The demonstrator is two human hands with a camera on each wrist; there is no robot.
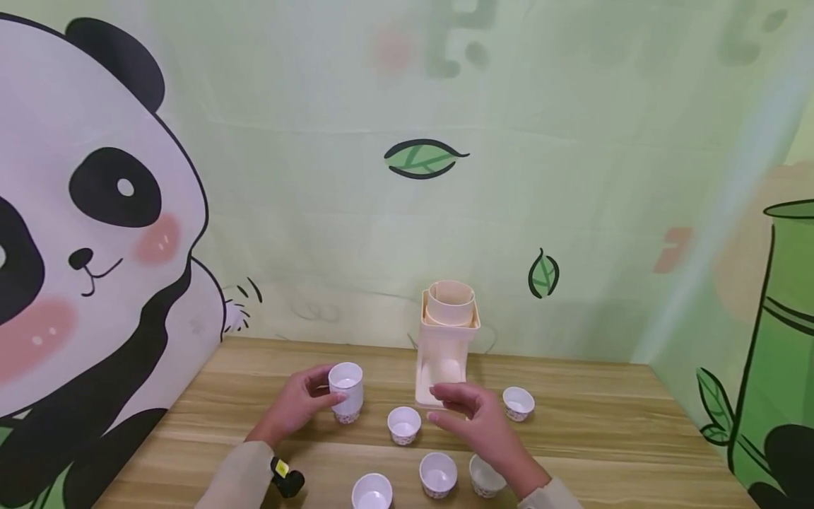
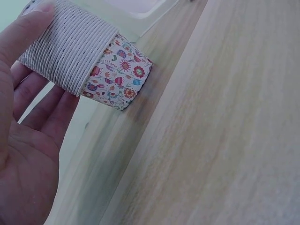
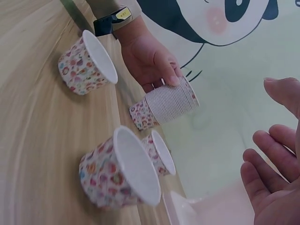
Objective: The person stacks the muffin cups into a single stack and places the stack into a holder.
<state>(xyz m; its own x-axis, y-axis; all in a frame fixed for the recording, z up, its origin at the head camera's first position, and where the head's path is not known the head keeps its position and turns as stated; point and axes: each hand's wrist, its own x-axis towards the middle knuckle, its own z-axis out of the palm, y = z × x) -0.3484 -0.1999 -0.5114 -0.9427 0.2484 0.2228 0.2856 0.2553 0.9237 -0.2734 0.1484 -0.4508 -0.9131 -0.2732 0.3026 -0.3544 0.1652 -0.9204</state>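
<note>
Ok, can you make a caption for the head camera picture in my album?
Left hand gripping a stack of cups, right hand empty, near a big cartoon panda.

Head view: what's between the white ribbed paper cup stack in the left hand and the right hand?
In the head view, one round white floral paper cup stands between them, upright; a pale-pink plastic stand rises beyond it.

Stand [image 1: 440, 371] at tabletop's [image 1: 604, 431] rear, before backdrop [image 1: 305, 155]; cylinder [image 1: 450, 313] in its top. Baking-cup stack [image 1: 351, 394] left of stand, in left hand [image 1: 300, 408]. Right hand [image 1: 475, 422] before stand. Centre cup [image 1: 403, 426] between hands. Far-right cup [image 1: 518, 405] right of stand and right hand. Nearest person, left to right: near-left cup [image 1: 372, 493], near-middle cup [image 1: 438, 476], near-right cup [image 1: 485, 478], last partly behind right hand.
</note>
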